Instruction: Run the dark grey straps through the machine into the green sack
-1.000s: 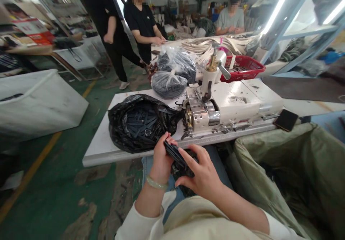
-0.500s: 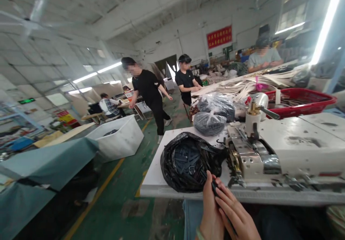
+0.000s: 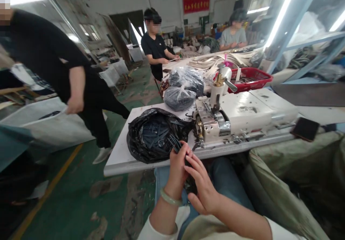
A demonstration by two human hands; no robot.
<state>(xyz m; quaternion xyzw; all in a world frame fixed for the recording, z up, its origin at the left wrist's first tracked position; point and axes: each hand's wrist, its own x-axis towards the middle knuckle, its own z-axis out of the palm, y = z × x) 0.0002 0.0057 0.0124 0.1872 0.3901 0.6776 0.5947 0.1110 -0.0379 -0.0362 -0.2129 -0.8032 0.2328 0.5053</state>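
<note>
My left hand (image 3: 177,170), with a pale green bangle at its wrist, is closed around a small bundle of thin dark strips (image 3: 175,143). The strip ends stick out past its thumb towards a black plastic bag (image 3: 136,150). Against the bundle and the left hand's fingers lies my right hand (image 3: 202,184), its fingers stretched out and its thumb apart. The bag stands with its mouth open on the white table (image 3: 118,161), full of dark blue-grey strips (image 3: 155,132). Part of the bundle is hidden between my palms.
A white industrial machine (image 3: 242,112) stands right of the bag. Behind are tied clear bags (image 3: 180,98) and a red basket (image 3: 252,78). A phone (image 3: 306,128) lies at the table edge above a green cloth sack (image 3: 280,182). At left a person in black (image 3: 54,49) walks close by.
My view has swung right and down, so more of my arms and lap shows. The walking person is nearer at left. Strip ends now show clearly above my left hand.
</note>
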